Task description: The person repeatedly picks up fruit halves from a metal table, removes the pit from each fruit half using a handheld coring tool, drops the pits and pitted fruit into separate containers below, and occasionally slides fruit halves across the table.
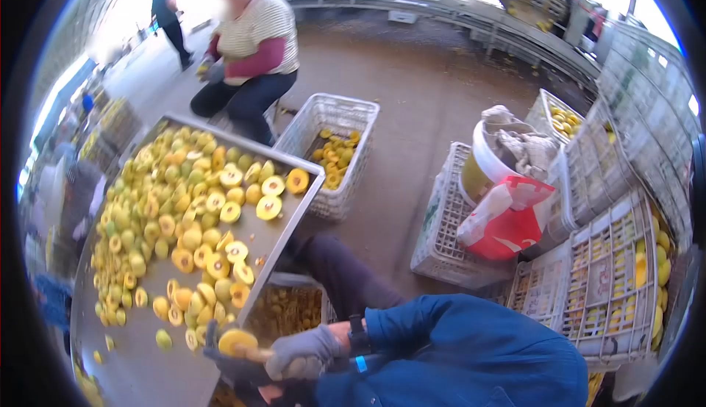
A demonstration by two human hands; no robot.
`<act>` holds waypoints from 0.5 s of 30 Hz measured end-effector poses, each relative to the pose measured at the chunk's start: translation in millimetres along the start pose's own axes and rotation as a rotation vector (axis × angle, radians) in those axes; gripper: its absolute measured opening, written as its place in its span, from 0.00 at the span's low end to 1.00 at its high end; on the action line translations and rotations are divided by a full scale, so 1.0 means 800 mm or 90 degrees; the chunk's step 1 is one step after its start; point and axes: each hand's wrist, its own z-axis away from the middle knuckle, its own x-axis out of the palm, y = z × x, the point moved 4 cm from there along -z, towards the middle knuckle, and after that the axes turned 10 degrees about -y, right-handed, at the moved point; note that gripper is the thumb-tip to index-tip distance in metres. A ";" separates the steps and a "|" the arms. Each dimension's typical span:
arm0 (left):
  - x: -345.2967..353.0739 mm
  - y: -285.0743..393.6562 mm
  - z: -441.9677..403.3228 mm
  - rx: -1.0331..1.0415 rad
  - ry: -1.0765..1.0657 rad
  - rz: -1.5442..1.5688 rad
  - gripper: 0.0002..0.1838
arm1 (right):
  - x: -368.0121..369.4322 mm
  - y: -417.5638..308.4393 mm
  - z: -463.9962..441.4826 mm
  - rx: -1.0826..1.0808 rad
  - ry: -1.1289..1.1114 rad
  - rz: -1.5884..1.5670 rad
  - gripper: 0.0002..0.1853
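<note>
My left hand [234, 366], in a dark glove, is closed round a yellow fruit half [237, 342] near the metal table's front edge. Just right of it is my right hand [303, 353], in a grey glove, with its fingers wrapped round a short tan tool [259, 355] whose end touches the fruit half. The tool's tip is hidden. Many cut yellow-green fruit halves [193, 239] lie heaped on the metal table [140, 355], some cut side up with brown pits showing.
A crate [290, 124] of fruit pieces stands beyond the table, near a seated person [257, 47]. Another crate [254, 300] is below the table edge. To the right are a white bucket [478, 168], a red-and-white bag [507, 216] and stacked crates [607, 282]. Another person [168, 17] stands far back.
</note>
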 end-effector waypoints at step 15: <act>-0.049 -0.102 0.010 -0.248 0.126 0.534 0.41 | -0.067 -0.044 0.005 0.037 0.524 1.079 0.13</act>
